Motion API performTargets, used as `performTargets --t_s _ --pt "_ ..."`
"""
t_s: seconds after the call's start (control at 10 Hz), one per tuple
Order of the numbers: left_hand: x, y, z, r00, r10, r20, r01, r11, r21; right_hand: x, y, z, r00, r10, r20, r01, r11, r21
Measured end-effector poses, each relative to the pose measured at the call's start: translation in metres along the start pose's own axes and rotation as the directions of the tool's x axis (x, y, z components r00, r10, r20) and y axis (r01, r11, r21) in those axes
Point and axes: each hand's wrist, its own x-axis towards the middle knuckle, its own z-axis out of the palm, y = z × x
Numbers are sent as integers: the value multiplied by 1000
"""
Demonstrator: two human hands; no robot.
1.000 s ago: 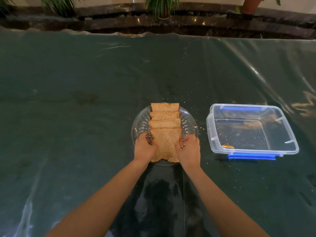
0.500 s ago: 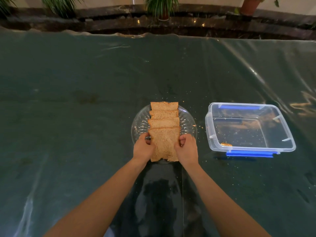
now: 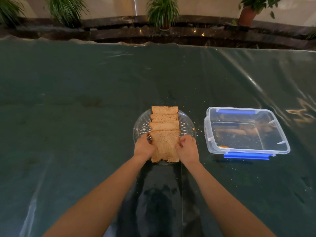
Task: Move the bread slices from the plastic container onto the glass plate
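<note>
Several brown bread slices (image 3: 164, 124) lie overlapped in a row on the round glass plate (image 3: 186, 124) at the table's middle. The nearest slice (image 3: 165, 144) sticks out over the plate's front rim. My left hand (image 3: 143, 146) grips its left edge and my right hand (image 3: 187, 147) grips its right edge. To the right stands the clear plastic container (image 3: 246, 132) with blue clips, lid off, holding only crumbs and one small bread scrap (image 3: 223, 146).
A dark green table under shiny plastic sheeting (image 3: 85, 117) stretches all around. Crumbs are scattered between plate and container. A dark stone ledge (image 3: 153, 31) with potted plants (image 3: 162, 12) runs along the far edge.
Both hands stay on the nearest slice's sides; the slice and hands have barely shifted. The view has drifted slightly.
</note>
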Motion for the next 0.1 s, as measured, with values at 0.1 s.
performTargets --t_s 0.1 --pt "4 11 -18 997 72 -20 -71 996 47 9 -8 -19 1000 0 -2 0 997 -80"
